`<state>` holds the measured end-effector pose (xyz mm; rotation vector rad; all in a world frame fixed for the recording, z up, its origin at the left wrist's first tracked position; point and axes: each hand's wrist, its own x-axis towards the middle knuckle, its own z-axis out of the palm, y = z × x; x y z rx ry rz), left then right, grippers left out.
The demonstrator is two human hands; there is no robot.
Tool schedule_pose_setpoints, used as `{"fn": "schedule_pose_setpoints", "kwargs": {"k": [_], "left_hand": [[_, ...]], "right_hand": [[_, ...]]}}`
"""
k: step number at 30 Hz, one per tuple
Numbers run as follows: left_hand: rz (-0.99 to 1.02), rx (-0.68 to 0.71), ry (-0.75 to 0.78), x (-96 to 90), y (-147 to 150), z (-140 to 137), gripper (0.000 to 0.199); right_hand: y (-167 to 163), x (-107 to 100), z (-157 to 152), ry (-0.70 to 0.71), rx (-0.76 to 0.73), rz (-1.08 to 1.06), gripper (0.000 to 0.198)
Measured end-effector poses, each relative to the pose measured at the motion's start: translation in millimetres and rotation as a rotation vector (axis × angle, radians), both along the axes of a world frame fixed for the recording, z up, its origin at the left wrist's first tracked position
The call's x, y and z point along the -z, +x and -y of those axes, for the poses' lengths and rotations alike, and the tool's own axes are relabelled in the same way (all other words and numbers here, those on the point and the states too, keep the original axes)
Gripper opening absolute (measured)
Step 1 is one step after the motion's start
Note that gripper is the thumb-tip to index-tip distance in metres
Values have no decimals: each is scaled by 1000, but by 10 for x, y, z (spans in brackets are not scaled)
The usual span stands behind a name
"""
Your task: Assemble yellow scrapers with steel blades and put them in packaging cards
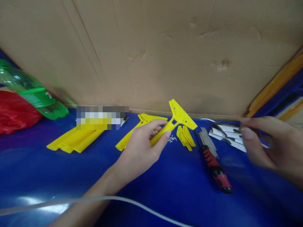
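My left hand (144, 143) is wrapped round the handle of a yellow plastic scraper (181, 115), its wide T-shaped head tilted up and to the right. At the right, my right hand (274, 145) is slightly blurred, thumb and forefinger brought close together in a pinch; whatever they hold is too small to make out. Just left of those fingertips lie white paper-wrapped pieces (227, 134). A red and black screwdriver (216, 168) rests between my hands, beside flat grey metal strips (208, 142). Small yellow plates (186, 137) and tiny screws (172, 138) sit beneath the scraper head.
Behind my left hand lies another yellow scraper (127, 137). More yellow handles (80, 140) are grouped at left, partly pixelated. A green bottle (38, 96) leans by a red bag (16, 112). A cardboard wall (142, 56) backs the blue table (165, 189); a pale cable (132, 201) crosses in front.
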<state>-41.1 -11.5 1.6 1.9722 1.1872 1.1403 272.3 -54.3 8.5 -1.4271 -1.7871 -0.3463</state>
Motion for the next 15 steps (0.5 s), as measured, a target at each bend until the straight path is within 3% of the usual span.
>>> {"fn": "schedule_pose_setpoints", "kwargs": {"k": [2,4,5,7,9,12,15], "left_hand": [[1,12,24,-12,11,20,32],[-3,25,46,-18,19,42,31],[-3,32,52,-17,22,51,31],[-13,58,53,-4,23,66,30],[-43,84,49,17,20,71,31],[-64,112,-7,46,19,53,35],[-11,166,-149,43,57,0,42]], "right_hand": [[-116,-38,-265,84,-35,-41,14],[-212,-83,-484,112,-128,-311,8],[-252,-111,-568,59,-216,-549,4],[-328,-166,-678,-193,-362,-1012,10],[-403,-199,-718,-425,-392,-1283,18],[-488,-196,-703,-533,-338,-1256,15],[-462,-213,-698,-663,-260,-856,12]]}}
